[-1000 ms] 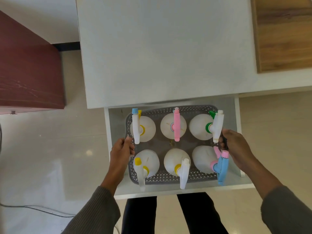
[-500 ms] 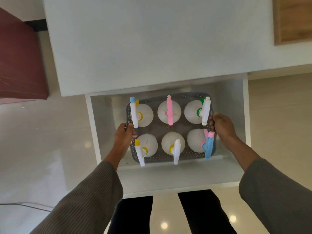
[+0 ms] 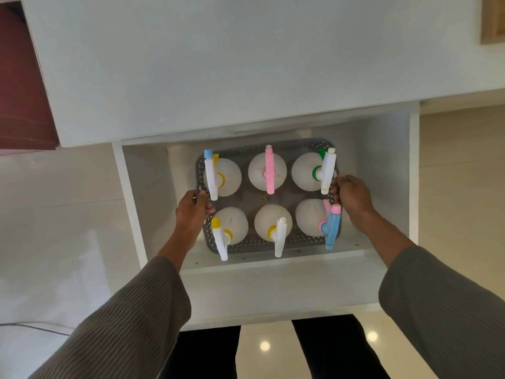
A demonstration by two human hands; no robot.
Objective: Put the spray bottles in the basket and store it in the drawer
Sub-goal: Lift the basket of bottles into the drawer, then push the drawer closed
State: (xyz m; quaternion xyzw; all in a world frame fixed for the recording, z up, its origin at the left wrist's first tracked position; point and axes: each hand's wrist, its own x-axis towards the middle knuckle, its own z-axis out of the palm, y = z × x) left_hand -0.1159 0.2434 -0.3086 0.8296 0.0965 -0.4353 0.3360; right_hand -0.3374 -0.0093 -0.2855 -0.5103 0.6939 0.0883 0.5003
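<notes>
A grey perforated basket sits low inside the open white drawer. It holds several white spray bottles with coloured trigger heads, in two rows. My left hand grips the basket's left rim. Over on the other side, my right hand grips the right rim, beside a bottle with a blue and pink head. The basket's far edge lies just under the white tabletop.
The drawer's side walls leave gaps left and right of the basket. A dark red cabinet stands at the left, a wooden board at the top right. Glossy floor tiles and my legs lie below.
The basket with the bottles has gone down from the drawer's top edge into the drawer, both hands still on its rims. The view has shifted, with the drawer now further out.
</notes>
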